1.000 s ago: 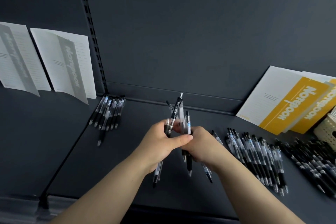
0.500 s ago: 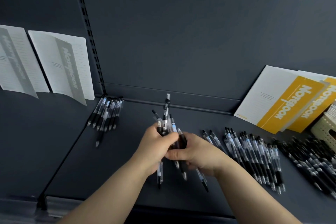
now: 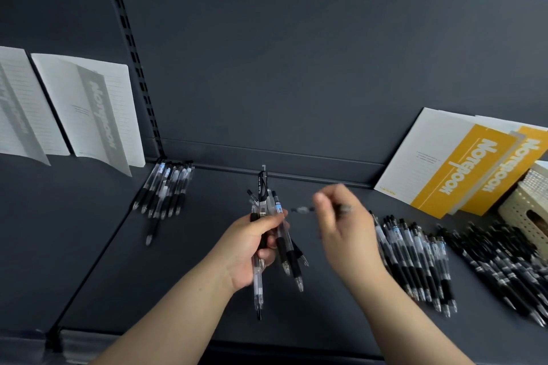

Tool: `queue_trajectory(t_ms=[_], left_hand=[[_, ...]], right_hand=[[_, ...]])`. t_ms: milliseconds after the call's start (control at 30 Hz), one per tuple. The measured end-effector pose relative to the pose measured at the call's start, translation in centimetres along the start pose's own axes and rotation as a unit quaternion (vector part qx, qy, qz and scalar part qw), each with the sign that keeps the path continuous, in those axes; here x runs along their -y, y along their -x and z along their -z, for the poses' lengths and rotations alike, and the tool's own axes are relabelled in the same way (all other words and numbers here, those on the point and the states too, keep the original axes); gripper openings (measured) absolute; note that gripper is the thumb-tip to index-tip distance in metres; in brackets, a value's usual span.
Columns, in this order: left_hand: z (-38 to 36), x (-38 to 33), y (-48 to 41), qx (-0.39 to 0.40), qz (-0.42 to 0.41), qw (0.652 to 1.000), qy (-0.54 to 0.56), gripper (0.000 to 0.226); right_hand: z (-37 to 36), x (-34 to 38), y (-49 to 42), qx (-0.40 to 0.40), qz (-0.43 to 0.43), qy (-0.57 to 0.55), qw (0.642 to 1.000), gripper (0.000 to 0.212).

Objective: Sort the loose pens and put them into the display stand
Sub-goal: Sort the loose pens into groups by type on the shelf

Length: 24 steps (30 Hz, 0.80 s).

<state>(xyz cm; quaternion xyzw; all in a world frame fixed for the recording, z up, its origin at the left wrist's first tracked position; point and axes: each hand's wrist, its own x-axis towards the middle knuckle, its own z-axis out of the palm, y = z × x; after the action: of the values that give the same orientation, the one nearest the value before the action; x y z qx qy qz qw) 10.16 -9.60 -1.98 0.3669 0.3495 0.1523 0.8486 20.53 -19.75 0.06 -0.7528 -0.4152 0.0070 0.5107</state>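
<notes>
Sorting looks partway done, by my reading. The bundle of pens [image 3: 268, 216] stands fanned and roughly upright above the middle of the shelf [image 3: 192, 275], held in the left hand [image 3: 252, 249], whose grip is clenched round the barrels. The right hand [image 3: 344, 225] is just beside it, its grip pinching a single pen [image 3: 302, 210] that lies crosswise and is blurred.

Three groups lie sorted on the shelf:
- a small pile [image 3: 166, 190] sits at the back left corner, with a stray pen [image 3: 152, 230] just in front of it;
- a row of clear pens [image 3: 415, 255] lies to the right of the hands;
- a heap of black pens [image 3: 504, 258] lies near the right edge.

What seems left is sharing out the handful and then loading the stand, since no pen shows in any stand. A cream basket [image 3: 530, 204] sits at the right edge beside the black heap, and I cannot tell whether it is the stand.

The yellow notebooks [image 3: 462, 169] lean on the back panel at the right, with "Notebook" printed in white on a yellow band, turned sideways. The grey notebooks [image 3: 95, 109] at the left carry the same word on a grey band. Pale labels on the pens are too small to read.
</notes>
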Motion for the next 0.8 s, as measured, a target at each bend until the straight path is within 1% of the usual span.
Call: queue_trajectory(t_ms=[67,100,133,167,233,267,300,333,367,400,467,567,667,733,800], left_hand=[[-0.3,0.0,-0.2,0.007,0.002,1.000,0.024,0.016],[-0.3,-0.1,-0.3,0.010,0.003,0.999,0.036,0.023],[-0.2,-0.1,-0.4,0.012,0.004,0.999,0.042,0.028],[-0.2,-0.2,-0.4,0.014,0.006,0.999,0.044,0.026],[0.0,-0.3,-0.6,0.018,0.017,0.999,0.036,0.013],[-0.1,-0.3,-0.7,0.017,0.019,0.999,0.030,0.010],[-0.3,-0.2,-0.7,0.013,0.015,1.000,0.024,0.009],[-0.6,-0.1,-0.7,0.008,0.006,1.000,0.016,0.009],[-1.0,0.1,-0.7,0.005,-0.003,1.000,0.003,0.007],[-1.6,0.3,-0.7,0.004,-0.010,1.000,-0.018,0.006],[-2.7,0.9,-0.5,0.011,-0.021,0.997,-0.067,0.006],[-4.4,1.9,-0.5,0.024,-0.028,0.990,-0.140,0.012],[-6.1,3.2,-0.7,0.044,-0.015,0.983,-0.175,0.017],[-7.2,4.0,-0.9,0.058,-0.001,0.982,-0.178,0.019],[-8.3,4.8,-1.1,0.052,0.009,0.984,-0.168,0.024]], right_hand=[[-0.8,-0.8,0.8,0.058,0.060,0.013,0.996,0.008],[-1.0,-1.0,1.2,0.096,0.068,0.001,0.993,0.010],[-0.9,-1.2,1.5,0.137,0.065,-0.024,0.988,0.017],[-0.7,-1.4,1.8,0.177,0.057,-0.049,0.981,0.025],[0.0,-1.6,1.9,0.250,0.039,-0.082,0.964,0.044],[0.3,-1.6,1.8,0.275,0.026,-0.098,0.956,0.047],[0.5,-1.6,1.7,0.282,0.010,-0.107,0.953,0.042],[0.6,-1.6,1.7,0.268,-0.003,-0.102,0.958,0.030],[0.7,-1.6,1.5,0.239,-0.013,-0.075,0.968,0.015],[0.8,-1.6,1.4,0.214,-0.024,-0.037,0.976,0.008],[1.2,-1.8,1.3,0.203,-0.049,0.009,0.978,0.017],[2.7,-2.0,1.3,0.222,-0.087,0.016,0.971,0.023],[4.5,-2.4,1.5,0.247,-0.139,-0.033,0.958,0.023],[5.7,-2.9,1.6,0.239,-0.166,-0.054,0.955,0.023],[7.1,-3.5,1.7,0.227,-0.205,-0.070,0.950,0.023]])
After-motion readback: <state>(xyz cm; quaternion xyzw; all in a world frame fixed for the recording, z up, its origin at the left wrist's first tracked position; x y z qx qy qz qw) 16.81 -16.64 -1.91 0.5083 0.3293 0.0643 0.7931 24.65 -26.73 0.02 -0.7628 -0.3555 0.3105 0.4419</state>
